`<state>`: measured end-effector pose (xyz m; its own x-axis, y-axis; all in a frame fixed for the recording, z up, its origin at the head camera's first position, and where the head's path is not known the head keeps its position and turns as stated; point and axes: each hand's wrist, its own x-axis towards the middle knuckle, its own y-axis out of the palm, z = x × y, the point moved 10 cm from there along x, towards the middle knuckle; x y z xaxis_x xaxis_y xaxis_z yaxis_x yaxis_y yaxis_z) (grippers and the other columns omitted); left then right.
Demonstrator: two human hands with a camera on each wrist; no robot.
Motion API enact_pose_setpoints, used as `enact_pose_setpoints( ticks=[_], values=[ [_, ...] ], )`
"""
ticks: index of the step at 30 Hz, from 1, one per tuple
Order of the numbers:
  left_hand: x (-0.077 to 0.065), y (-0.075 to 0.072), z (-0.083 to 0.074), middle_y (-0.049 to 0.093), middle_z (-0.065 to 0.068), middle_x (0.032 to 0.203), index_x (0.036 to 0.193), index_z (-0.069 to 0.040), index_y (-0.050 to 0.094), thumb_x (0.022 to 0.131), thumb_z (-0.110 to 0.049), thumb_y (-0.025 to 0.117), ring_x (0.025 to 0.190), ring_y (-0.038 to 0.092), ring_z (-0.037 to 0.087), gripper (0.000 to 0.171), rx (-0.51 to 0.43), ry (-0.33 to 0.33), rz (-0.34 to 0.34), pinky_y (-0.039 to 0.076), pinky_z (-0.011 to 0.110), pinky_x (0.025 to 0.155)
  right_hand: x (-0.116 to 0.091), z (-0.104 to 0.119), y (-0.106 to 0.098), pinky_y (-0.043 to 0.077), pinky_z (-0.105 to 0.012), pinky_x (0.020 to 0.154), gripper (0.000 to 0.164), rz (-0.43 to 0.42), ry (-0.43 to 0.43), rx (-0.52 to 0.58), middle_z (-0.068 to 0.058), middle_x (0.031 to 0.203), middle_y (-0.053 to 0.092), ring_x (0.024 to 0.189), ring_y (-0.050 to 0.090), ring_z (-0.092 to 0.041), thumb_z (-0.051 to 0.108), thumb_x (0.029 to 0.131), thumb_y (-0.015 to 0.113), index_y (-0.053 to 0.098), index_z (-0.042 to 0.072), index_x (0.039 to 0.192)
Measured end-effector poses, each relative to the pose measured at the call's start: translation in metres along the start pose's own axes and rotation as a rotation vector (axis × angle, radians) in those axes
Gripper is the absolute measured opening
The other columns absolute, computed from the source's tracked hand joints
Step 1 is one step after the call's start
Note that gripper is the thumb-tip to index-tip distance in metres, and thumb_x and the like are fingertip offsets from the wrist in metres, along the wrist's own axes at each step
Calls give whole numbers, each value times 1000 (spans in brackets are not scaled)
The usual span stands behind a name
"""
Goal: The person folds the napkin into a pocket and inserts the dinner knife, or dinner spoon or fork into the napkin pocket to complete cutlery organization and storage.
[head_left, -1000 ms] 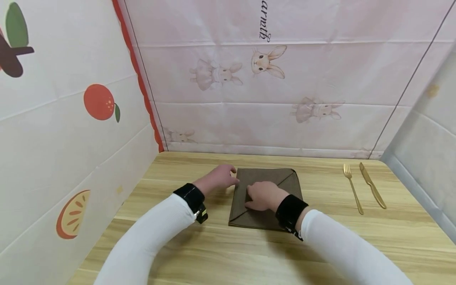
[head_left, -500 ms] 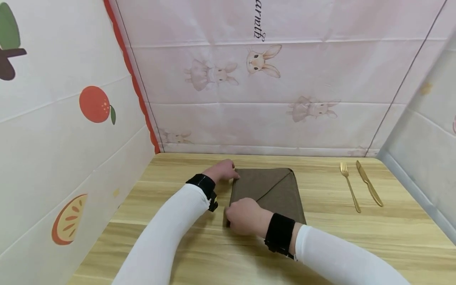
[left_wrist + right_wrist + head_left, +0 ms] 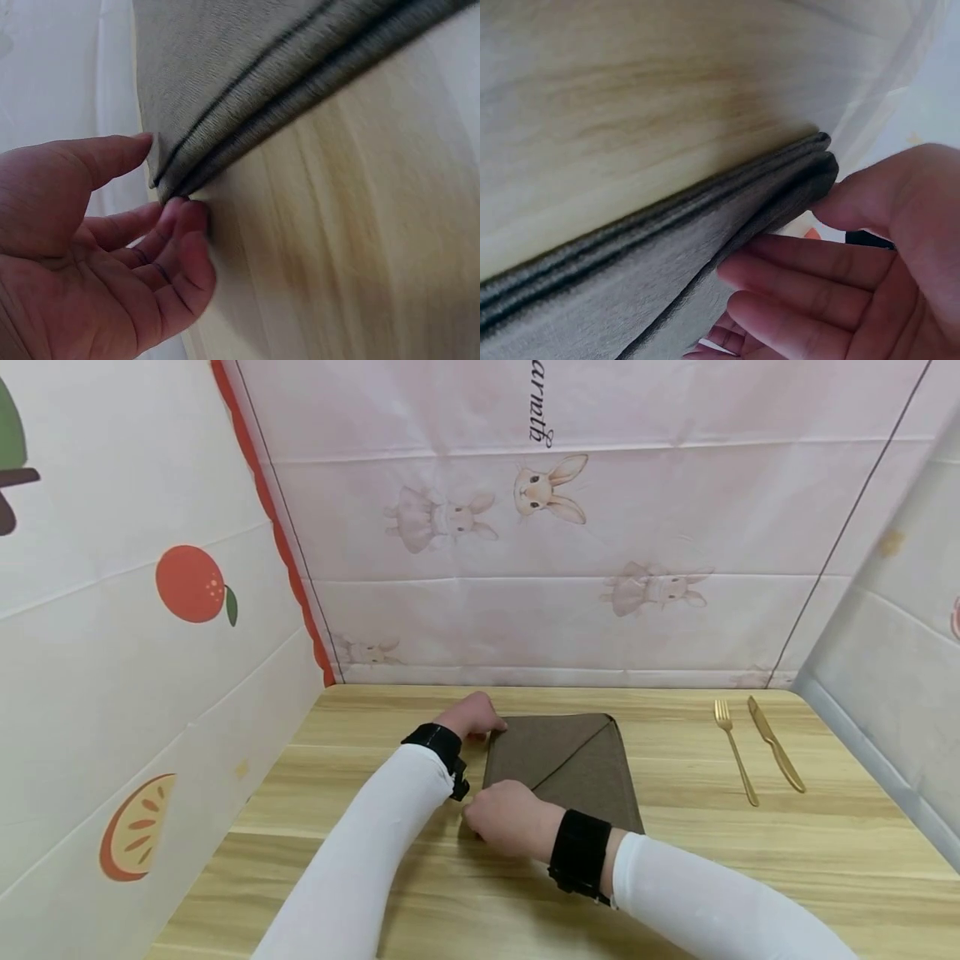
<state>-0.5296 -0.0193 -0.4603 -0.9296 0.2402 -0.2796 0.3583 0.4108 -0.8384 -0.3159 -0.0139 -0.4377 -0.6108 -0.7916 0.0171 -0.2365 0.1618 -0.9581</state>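
A folded brown cloth napkin (image 3: 581,768) lies flat on the wooden table, a dark seam running diagonally over its top. My left hand (image 3: 471,715) is at its far left corner. In the left wrist view, the thumb touches the corner's top while curled fingertips reach beneath the layered edge, pinching it. At the near left corner, my right hand (image 3: 512,818) covers the cloth from the head camera. The right wrist view shows that corner (image 3: 821,169) pinched between thumb and fingers, with several layers stacked along the edge.
To the right of the napkin lie a gold fork (image 3: 732,747) and a gold knife (image 3: 775,743), side by side on the table (image 3: 697,877). Patterned cloth walls (image 3: 465,627) stand behind the table and at both sides.
My right hand has moved from the napkin's middle to its near left corner and holds it. The left hand has shifted slightly away from me, onto the far left corner.
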Motion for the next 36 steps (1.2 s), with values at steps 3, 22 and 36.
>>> enact_pose_setpoints(
  ticks=[3,22,36],
  values=[
    [0,-1,-4,45,-2,55,58,-15,47,95,-29,72,54,53,18,47,54,11,-3,44,29,50,1,-3,1,50,-28,53,15,9,2,-21,7,78,69,63,61,-8,22,92,76,68,25,80],
    [0,8,3,39,-3,61,70,-16,41,98,-22,69,57,48,19,40,-171,55,80,41,34,53,4,-8,20,57,-32,76,30,136,21,66,-3,126,62,88,64,-17,23,96,70,70,32,125],
    [-8,3,-4,58,12,94,122,-3,52,98,-2,46,68,57,25,25,-164,226,97,45,34,60,5,-6,16,48,-26,61,17,110,-50,82,4,98,60,68,51,-7,16,92,73,70,26,105]
  ],
)
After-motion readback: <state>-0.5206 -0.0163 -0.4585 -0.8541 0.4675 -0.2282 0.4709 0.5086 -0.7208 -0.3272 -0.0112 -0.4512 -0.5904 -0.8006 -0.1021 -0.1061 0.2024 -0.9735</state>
